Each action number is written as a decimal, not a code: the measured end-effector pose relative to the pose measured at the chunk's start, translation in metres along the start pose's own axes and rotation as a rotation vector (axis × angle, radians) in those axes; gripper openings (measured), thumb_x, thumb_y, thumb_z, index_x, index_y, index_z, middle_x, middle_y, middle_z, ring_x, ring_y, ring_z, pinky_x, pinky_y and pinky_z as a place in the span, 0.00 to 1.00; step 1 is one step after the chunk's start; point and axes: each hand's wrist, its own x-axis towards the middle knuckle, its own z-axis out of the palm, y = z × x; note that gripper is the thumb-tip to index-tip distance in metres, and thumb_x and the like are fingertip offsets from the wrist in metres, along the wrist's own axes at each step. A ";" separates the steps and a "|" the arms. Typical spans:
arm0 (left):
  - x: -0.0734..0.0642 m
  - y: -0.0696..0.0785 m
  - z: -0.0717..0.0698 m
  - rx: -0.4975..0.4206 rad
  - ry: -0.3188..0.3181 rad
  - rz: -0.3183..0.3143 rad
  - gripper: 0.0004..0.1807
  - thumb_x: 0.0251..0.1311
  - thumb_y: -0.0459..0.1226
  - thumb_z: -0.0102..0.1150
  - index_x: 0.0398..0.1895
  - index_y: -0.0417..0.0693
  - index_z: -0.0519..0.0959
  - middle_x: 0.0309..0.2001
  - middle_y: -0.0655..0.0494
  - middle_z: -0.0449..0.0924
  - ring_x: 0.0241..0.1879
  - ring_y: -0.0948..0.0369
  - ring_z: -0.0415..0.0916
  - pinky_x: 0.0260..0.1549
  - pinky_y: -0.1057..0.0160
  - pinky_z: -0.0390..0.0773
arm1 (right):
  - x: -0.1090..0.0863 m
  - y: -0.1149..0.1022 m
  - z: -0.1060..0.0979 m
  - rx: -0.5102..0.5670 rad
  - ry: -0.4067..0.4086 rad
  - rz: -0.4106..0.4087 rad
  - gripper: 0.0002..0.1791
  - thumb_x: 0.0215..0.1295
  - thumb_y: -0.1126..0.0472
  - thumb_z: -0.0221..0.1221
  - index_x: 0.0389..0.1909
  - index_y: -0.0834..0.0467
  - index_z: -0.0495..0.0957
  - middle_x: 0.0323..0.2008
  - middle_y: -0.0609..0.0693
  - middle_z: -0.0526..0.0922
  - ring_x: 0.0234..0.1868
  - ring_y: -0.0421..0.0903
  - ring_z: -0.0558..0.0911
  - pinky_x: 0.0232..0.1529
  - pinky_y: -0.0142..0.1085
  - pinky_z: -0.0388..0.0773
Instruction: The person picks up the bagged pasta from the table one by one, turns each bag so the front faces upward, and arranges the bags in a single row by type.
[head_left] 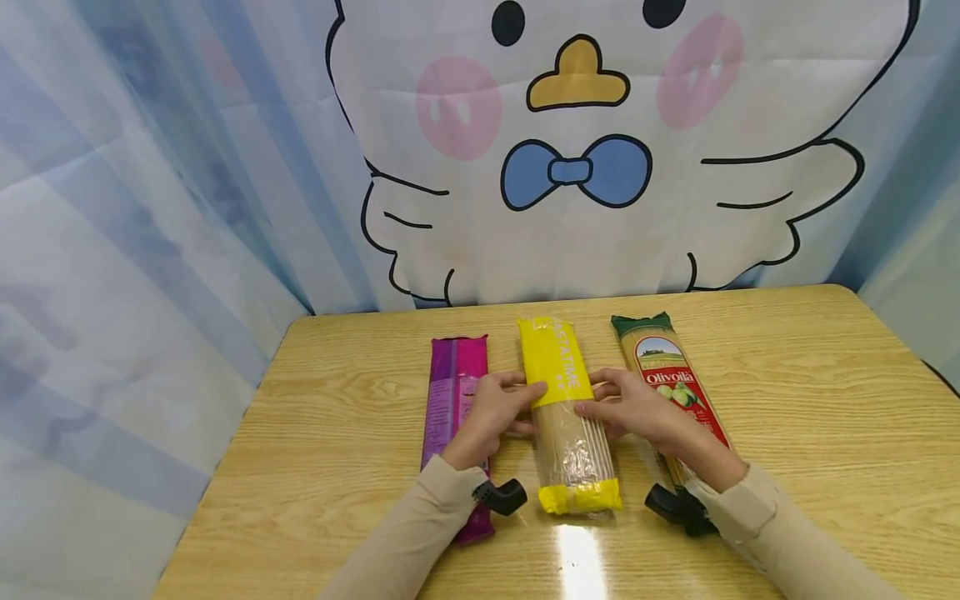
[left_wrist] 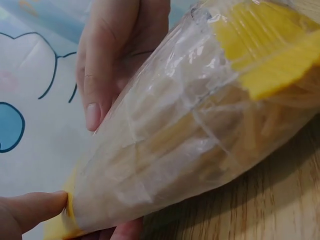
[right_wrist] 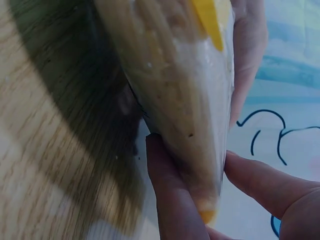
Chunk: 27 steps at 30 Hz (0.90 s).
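A long pasta packet (head_left: 573, 446) with yellow ends and a clear middle is held between both hands, above the middle of the wooden table. My left hand (head_left: 491, 412) grips its left side, thumb on top and fingers reaching under. From the other side my right hand (head_left: 637, 408) grips it the same way, the thumb near the yellow band's edge. Close up in the left wrist view, pale strands show through the crinkled wrap of the packet (left_wrist: 165, 150). In the right wrist view, thumb and finger pinch the packet (right_wrist: 175, 100), slightly off the wood.
Left of the hands lies a purple and magenta packet (head_left: 450, 400), partly under the left arm. A green and red Olivoilà pasta packet (head_left: 675, 375) lies on the right, partly covered by the right forearm. Behind the wooden table (head_left: 337, 433) hangs a cartoon-printed curtain (head_left: 570, 250).
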 end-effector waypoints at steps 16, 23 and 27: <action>0.007 -0.003 0.004 0.087 0.005 -0.025 0.19 0.64 0.36 0.64 0.53 0.31 0.78 0.40 0.38 0.86 0.29 0.49 0.87 0.25 0.57 0.86 | 0.003 0.001 0.003 -0.060 0.002 0.058 0.39 0.69 0.56 0.61 0.69 0.75 0.55 0.52 0.66 0.74 0.41 0.48 0.81 0.40 0.42 0.85; 0.011 -0.002 0.006 0.175 0.031 0.017 0.20 0.63 0.32 0.63 0.56 0.30 0.76 0.41 0.40 0.86 0.27 0.53 0.86 0.24 0.58 0.86 | 0.004 0.001 -0.001 -0.231 0.026 -0.006 0.35 0.69 0.54 0.62 0.64 0.76 0.63 0.50 0.67 0.76 0.45 0.54 0.81 0.41 0.42 0.83; 0.011 0.003 0.005 0.277 0.088 0.075 0.22 0.61 0.31 0.63 0.58 0.31 0.76 0.43 0.40 0.84 0.26 0.52 0.86 0.23 0.59 0.86 | 0.004 0.000 -0.002 -0.334 0.043 -0.050 0.33 0.68 0.54 0.62 0.61 0.76 0.66 0.49 0.68 0.78 0.48 0.58 0.82 0.42 0.44 0.83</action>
